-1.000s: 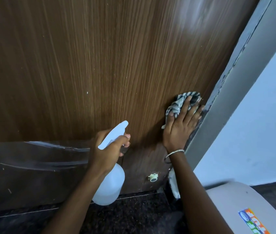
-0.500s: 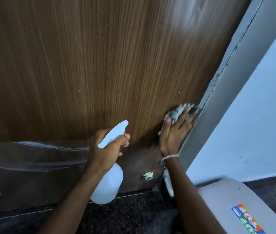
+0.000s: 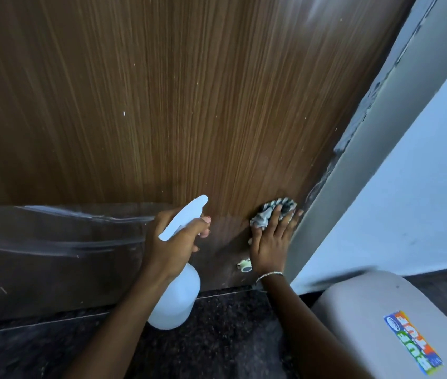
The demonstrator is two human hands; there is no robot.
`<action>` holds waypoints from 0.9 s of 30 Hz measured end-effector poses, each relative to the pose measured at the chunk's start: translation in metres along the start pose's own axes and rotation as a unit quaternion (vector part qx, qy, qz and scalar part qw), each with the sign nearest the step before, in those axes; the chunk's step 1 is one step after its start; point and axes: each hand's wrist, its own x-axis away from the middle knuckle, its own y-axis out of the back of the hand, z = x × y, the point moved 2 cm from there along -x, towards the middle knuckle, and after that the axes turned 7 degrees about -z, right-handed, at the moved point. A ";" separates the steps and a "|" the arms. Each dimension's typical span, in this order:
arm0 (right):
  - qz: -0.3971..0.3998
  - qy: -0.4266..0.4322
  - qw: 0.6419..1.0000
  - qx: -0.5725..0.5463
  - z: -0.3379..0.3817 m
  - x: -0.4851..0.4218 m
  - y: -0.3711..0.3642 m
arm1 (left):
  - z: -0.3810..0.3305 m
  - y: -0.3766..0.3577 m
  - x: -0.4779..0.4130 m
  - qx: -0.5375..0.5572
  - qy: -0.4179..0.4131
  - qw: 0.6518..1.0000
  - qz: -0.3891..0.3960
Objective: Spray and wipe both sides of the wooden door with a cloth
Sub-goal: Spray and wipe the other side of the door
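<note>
Head view looks down at the lower part of the wooden door [image 3: 162,105]. Its brown vertical grain fills most of the frame and is speckled with small pale flecks. Across the bottom left runs a darker glossy panel [image 3: 39,255] marked with whitish streaks.

Low on the door's right side, just beside the grey door frame [image 3: 381,132], the right hand [image 3: 271,242] presses a striped cloth [image 3: 268,212] flat against the wood. Its fingers lie straight and spread over the cloth, and a thin bracelet [image 3: 268,275] sits at the wrist. Just left of the heel of that hand, a small white stopper [image 3: 245,265] sticks out of the door.

In the lower middle, the left hand [image 3: 173,242] is wrapped tight round the neck of a white spray bottle [image 3: 174,299]. The nozzle points up toward the door and the body hangs above the dark speckled floor [image 3: 230,337].

Paint on the frame looks chipped along its edge with the door. Beyond the frame, at right, stands a pale wall [image 3: 422,187]. A beige plastic object [image 3: 367,324] in the bottom right corner carries a colourful sticker [image 3: 412,341].
</note>
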 end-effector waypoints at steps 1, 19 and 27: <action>0.017 -0.004 1.000 0.003 -0.007 0.008 -0.002 | 0.004 0.001 0.000 -0.001 0.003 1.000 0.000; 0.016 -0.049 0.998 -0.031 0.012 -0.002 -0.002 | 0.042 0.012 0.012 -0.042 -0.009 0.998 0.038; 0.161 -0.180 0.961 -0.133 -0.012 0.072 -0.022 | 0.062 0.019 0.014 -0.097 -0.018 0.994 0.041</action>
